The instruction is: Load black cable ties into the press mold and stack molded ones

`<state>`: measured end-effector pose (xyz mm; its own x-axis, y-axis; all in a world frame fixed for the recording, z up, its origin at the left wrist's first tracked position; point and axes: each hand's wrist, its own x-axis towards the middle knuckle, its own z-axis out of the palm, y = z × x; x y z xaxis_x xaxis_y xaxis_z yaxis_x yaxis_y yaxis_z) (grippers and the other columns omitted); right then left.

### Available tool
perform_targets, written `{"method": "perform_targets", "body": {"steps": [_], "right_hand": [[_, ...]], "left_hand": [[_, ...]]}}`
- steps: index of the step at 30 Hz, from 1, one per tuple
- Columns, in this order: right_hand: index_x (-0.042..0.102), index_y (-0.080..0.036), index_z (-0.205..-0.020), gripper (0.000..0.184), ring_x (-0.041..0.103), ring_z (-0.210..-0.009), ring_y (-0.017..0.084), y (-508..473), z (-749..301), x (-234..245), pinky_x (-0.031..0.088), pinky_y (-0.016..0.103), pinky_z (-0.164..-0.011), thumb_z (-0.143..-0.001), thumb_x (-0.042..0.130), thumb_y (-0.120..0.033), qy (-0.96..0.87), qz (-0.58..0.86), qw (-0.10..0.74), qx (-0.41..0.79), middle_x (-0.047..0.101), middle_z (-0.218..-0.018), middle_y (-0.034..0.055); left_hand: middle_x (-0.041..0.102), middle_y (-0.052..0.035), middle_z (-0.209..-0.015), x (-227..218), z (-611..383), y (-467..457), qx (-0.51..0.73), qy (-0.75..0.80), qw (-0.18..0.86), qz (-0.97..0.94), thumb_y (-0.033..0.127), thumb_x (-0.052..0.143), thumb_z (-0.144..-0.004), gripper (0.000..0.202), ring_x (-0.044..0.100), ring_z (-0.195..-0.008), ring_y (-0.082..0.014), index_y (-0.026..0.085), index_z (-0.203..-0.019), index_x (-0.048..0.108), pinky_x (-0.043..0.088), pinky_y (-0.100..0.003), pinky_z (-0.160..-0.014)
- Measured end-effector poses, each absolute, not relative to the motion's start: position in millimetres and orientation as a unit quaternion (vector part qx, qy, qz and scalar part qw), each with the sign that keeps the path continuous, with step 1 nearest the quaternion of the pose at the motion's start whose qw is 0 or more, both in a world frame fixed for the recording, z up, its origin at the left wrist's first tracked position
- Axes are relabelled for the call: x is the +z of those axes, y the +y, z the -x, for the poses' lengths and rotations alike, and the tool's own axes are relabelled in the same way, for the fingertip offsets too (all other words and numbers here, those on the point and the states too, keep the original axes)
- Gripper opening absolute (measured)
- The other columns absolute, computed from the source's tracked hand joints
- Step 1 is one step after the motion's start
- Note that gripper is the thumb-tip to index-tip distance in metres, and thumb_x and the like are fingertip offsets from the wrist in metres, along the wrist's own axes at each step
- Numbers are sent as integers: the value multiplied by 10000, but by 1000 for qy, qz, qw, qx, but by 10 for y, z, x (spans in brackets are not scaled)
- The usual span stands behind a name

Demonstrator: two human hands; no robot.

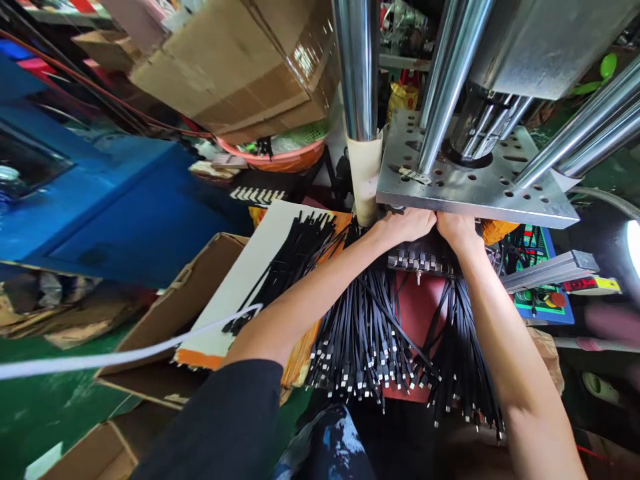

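Both my hands reach forward under the steel press plate (475, 190) of a machine. My left hand (407, 225) and my right hand (455, 229) sit side by side at the plate's front edge, and their fingers are hidden beneath it. Just below them lies a row of metal connectors (420, 261) in a fixture. Bundles of black cables (367, 333) with small plugs hang down over a red surface (417, 310) toward me. More black cables (295, 257) lie on a white board (250, 273) to the left.
Shiny steel columns (357, 67) rise from the plate. A control panel with a red button (543, 297) is at the right. Cardboard boxes (240, 60), an orange basket (280, 157), a blue machine (100, 207), an open carton (170, 313) and a white cord (125, 353) are left.
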<state>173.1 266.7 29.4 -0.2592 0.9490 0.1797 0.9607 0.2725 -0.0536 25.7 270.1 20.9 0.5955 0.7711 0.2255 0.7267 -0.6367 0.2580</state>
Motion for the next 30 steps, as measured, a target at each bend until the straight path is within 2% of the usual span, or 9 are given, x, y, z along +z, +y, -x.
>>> {"method": "perform_targets", "body": {"steps": [6, 8, 10, 13, 15, 20, 24, 27, 30], "right_hand": [[637, -133, -1315, 370, 638, -1083, 338, 1437, -1645, 246, 505, 442, -932, -1071, 374, -226, -770, 617, 165, -24, 678, -1179, 213], [658, -157, -1207, 291, 640, -942, 300, 773, -1600, 78, 512, 379, -795, -1061, 508, -358, -794, 592, 130, 41, 664, -1086, 173], [687, -186, -1059, 209, 625, -845, 276, 251, -1558, -95, 492, 370, -750, -1061, 514, -304, -805, 583, 75, 80, 658, -964, 126], [678, -205, -938, 231, 644, -843, 244, -178, -1532, -173, 493, 345, -774, -1073, 493, -230, -783, 582, 95, 195, 661, -909, 80], [675, -211, -909, 223, 670, -866, 216, -314, -1556, -80, 506, 311, -782, -1075, 536, -268, -749, 563, 134, 324, 679, -949, 64], [728, -226, -821, 291, 682, -778, 182, -401, -1708, 109, 493, 271, -715, -1033, 649, -410, -678, 512, 108, 516, 719, -870, 18], [696, -197, -803, 507, 662, -652, 223, -218, -1700, -93, 420, 309, -612, -1064, 516, -593, -633, 705, 83, 309, 710, -730, 70], [710, -157, -873, 451, 698, -640, 281, -93, -1608, -243, 381, 328, -578, -1089, 469, -470, -626, 763, -36, 159, 736, -778, 171], [713, -157, -893, 363, 706, -638, 291, -84, -1603, -328, 345, 326, -561, -1073, 463, -348, -644, 752, -57, 129, 741, -793, 190]], "left_hand": [[733, -141, -1346, 410, 260, 1710, 309, 398, 178, -845, 238, 488, -1059, 322, 685, -1249, -264, 135, -1264, 714, 494, -413, -1137], [789, -97, -1172, 446, 542, 1012, 329, 429, 303, -784, 289, 509, -1069, 273, 733, -1099, -229, 180, -1141, 749, 550, -360, -1036], [814, -54, -1084, 410, 759, 378, 246, 467, 474, -705, 358, 554, -1068, 249, 763, -1001, -208, 237, -1111, 767, 586, -325, -928], [773, -95, -1319, 202, 831, -225, 126, 445, 703, -540, 425, 738, -964, 494, 751, -1183, -250, 253, -1421, 659, 575, -381, -1054], [685, -128, -1473, 29, 717, -385, 204, 429, 787, -392, 471, 781, -931, 650, 673, -1340, -259, 247, -1506, 576, 511, -409, -1164], [811, -59, -916, -131, 428, -329, 363, 414, 792, -263, 519, 684, -1003, 343, 775, -878, -196, 197, -1115, 727, 593, -348, -947], [808, -56, -859, -71, 526, -157, 316, 459, 735, -385, 528, 671, -1007, 353, 758, -744, -175, 179, -1012, 726, 591, -293, -781], [833, -86, -957, -61, 652, 5, 304, 514, 673, -437, 511, 705, -976, 336, 801, -811, -202, 175, -990, 715, 606, -289, -775], [833, -74, -926, -117, 757, 191, 300, 563, 608, -473, 472, 750, -930, 288, 818, -847, -224, 187, -949, 710, 612, -274, -728]]}}
